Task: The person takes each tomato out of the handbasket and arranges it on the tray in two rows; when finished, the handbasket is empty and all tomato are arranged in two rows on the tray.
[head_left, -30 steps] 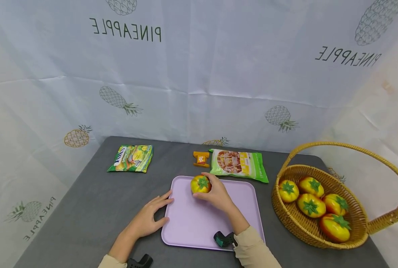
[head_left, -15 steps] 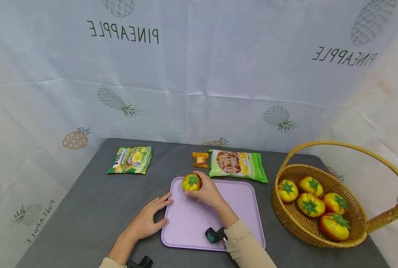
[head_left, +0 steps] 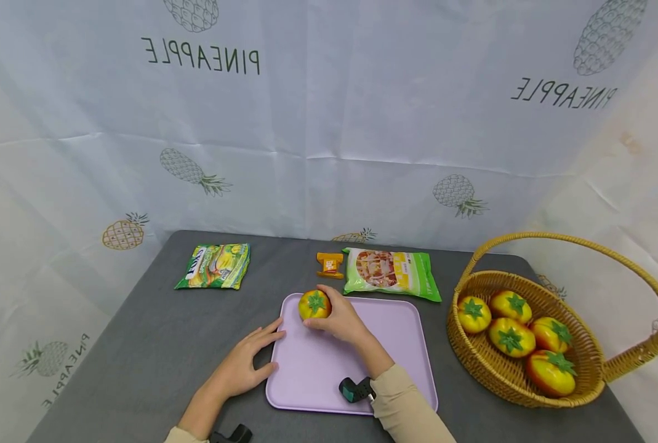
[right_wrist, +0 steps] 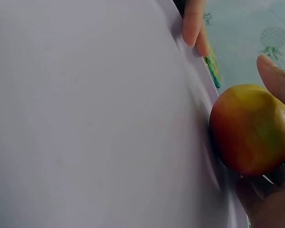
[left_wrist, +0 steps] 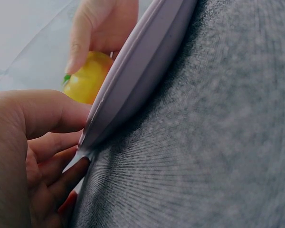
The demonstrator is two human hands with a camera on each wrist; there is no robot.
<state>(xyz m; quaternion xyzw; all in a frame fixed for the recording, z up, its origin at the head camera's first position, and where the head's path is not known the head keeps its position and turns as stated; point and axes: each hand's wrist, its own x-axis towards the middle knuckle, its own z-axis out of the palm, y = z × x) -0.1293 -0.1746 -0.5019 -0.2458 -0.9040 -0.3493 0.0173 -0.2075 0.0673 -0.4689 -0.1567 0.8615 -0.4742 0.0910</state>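
Note:
My right hand (head_left: 342, 317) holds a yellow-and-red persimmon (head_left: 313, 306) with a green leafy top, thumb on the near side and fingers behind. It sits at the far left corner of the lilac tray (head_left: 301, 378). In the right wrist view the persimmon (right_wrist: 251, 130) is against the tray's raised edge, and part of the right hand is cut off. My left hand (head_left: 242, 363) rests at the tray's left edge with fingers extended. In the left wrist view, the thumb of the left hand (left_wrist: 38, 137) touches the tray's rim (left_wrist: 102, 107).
A wicker basket (head_left: 473, 369) with a tall handle stands on the right, holding several similar persimmons (head_left: 511, 337). Behind the tray lie a small orange packet (head_left: 330, 264) and a green food bag (head_left: 392, 272). Another green-yellow packet (head_left: 215, 266) lies back left on the grey table (head_left: 157, 344).
My right hand has moved left with the persimmon, from the tray's far side to its far left corner, then nearly stopped. The left hand has stayed at the tray's edge.

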